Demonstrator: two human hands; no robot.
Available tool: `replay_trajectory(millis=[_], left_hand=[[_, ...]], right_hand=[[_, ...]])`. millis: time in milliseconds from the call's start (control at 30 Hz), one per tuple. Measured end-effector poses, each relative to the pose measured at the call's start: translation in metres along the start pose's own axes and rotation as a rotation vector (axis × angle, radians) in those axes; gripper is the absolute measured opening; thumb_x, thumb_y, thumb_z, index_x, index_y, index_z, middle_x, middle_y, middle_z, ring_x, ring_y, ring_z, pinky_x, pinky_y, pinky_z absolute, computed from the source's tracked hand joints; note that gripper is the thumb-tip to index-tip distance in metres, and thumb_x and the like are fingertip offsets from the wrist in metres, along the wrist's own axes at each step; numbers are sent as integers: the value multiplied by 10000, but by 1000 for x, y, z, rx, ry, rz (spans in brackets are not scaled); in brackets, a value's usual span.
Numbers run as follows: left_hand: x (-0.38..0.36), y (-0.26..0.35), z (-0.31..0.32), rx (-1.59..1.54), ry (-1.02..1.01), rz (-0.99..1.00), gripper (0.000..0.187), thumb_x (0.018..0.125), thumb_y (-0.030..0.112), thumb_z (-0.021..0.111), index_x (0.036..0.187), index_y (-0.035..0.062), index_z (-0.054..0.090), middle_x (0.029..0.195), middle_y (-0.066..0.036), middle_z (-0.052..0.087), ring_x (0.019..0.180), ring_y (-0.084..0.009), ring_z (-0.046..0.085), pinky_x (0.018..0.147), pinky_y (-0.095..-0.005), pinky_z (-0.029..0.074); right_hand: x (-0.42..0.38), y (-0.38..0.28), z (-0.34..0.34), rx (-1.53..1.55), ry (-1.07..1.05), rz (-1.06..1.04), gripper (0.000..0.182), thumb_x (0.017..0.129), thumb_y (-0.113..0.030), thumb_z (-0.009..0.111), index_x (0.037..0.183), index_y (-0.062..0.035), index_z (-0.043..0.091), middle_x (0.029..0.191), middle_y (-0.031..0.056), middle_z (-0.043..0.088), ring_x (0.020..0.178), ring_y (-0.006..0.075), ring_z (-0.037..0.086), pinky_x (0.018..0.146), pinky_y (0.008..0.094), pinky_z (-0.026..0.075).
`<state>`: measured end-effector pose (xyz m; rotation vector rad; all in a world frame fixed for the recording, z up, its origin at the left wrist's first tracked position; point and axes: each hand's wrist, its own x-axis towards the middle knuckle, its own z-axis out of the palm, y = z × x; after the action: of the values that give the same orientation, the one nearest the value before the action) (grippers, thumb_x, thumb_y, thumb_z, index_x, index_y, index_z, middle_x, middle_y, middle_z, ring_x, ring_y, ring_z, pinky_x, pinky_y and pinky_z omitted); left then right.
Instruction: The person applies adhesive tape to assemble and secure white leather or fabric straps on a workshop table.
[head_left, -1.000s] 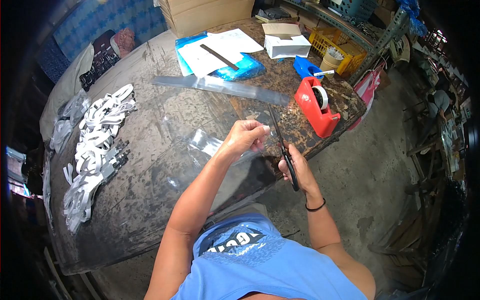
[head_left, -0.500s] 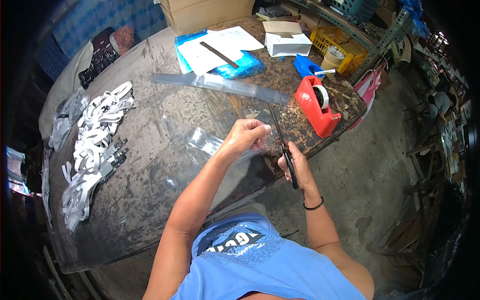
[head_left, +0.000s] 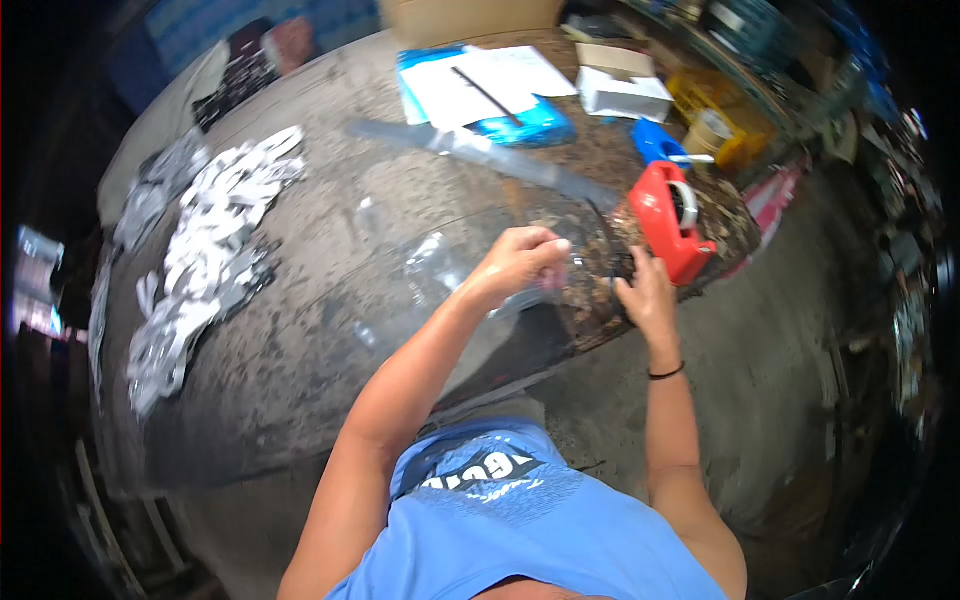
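left hand (head_left: 525,264): pinched closed over clear plastic (head_left: 432,264), left of dispenser (head_left: 664,222) | right hand (head_left: 651,298): at scissors (head_left: 607,234) near dispenser; grip blurred, cannot tell

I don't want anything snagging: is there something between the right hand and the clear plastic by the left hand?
Yes, the black scissors, blurred, stand between the right hand and the clear plastic under the left hand. The red tape dispenser stands outside that gap.
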<state>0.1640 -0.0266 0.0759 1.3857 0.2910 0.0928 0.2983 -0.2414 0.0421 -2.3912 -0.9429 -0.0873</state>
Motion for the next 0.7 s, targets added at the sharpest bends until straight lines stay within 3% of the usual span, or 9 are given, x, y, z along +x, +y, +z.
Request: replay_trajectory(millis=[100, 167, 233, 267, 300, 367, 467, 600, 700], left_hand=[[-8, -3, -5, -3, -63, 61, 282, 944, 282, 642, 984, 3, 627, 871, -87, 677, 763, -143, 651, 712, -305, 530], [-12, -4, -6, -7, -88, 94, 267, 952, 263, 630, 975, -3, 636, 863, -86, 682, 778, -148, 658, 721, -304, 539], [-14, -4, -9, 85, -107, 146, 272, 953, 266, 625, 958, -5, 649, 851, -85, 688, 800, -155, 673, 728, -302, 545], [-15, -5, -8, 102, -90, 184, 268, 949, 260, 624, 946, -7, 655, 848, -84, 692, 807, -156, 679, 730, -300, 545], [-19, -4, -6, 121, -77, 221, 266, 945, 254, 623, 933, -9, 661, 845, -83, 697, 814, -157, 685, 732, -298, 545], [-31, 9, -6, 195, -33, 274, 237, 931, 219, 624, 926, -14, 667, 849, -90, 712, 808, -142, 688, 732, -291, 542], [-39, 11, -17, 137, -168, 325, 192, 886, 171, 652, 944, -8, 685, 835, -79, 728, 820, -121, 684, 766, -294, 531], [-67, 4, -58, 360, -250, 287, 170, 848, 153, 689, 954, 20, 696, 840, -67, 730, 786, -140, 679, 729, -303, 522], [-105, 4, -102, 524, -105, 191, 156, 815, 171, 721, 892, 37, 705, 787, -53, 724, 754, -141, 678, 685, -320, 524]], right_hand=[[17, 18, 5, -197, -98, -111, 465, 818, -188, 685, 1213, 32, 578, 1071, 251, 565, 1019, 400, 565, 894, 458, 452], [27, 27, 9, -130, 19, -254, 426, 882, -188, 648, 1236, 37, 575, 1140, 236, 573, 1065, 384, 565, 950, 431, 440], [32, -10, -7, 243, 4, -224, 419, 929, -212, 628, 1270, 26, 571, 1207, 181, 580, 1109, 306, 567, 974, 379, 436], [34, -20, -9, 634, -157, -105, 428, 944, -252, 636, 1292, -10, 578, 1216, 114, 582, 1104, 214, 559, 977, 342, 432], [27, -55, -20, 739, -174, -192, 354, 944, -218, 647, 1239, -25, 617, 1175, 84, 584, 1048, 166, 560, 922, 316, 456], [26, -103, -34, 488, -189, -381, 237, 942, -156, 652, 1134, -18, 648, 1045, 46, 609, 932, 133, 568, 825, 286, 472], [37, -121, -31, 678, -93, -280, 66, 931, -84, 654, 941, -19, 648, 848, -17, 608, 786, 63, 533, 692, 215, 424], [69, -121, -56, 683, 157, -300, 106, 984, -123, 602, 954, -39, 660, 838, -20, 584, 720, 52, 503, 629, 214, 453], [111, -95, -77, 839, 257, -324, 121, 999, -151, 580, 1019, -47, 638, 801, -19, 553, 711, 65, 510, 655, 217, 456]])
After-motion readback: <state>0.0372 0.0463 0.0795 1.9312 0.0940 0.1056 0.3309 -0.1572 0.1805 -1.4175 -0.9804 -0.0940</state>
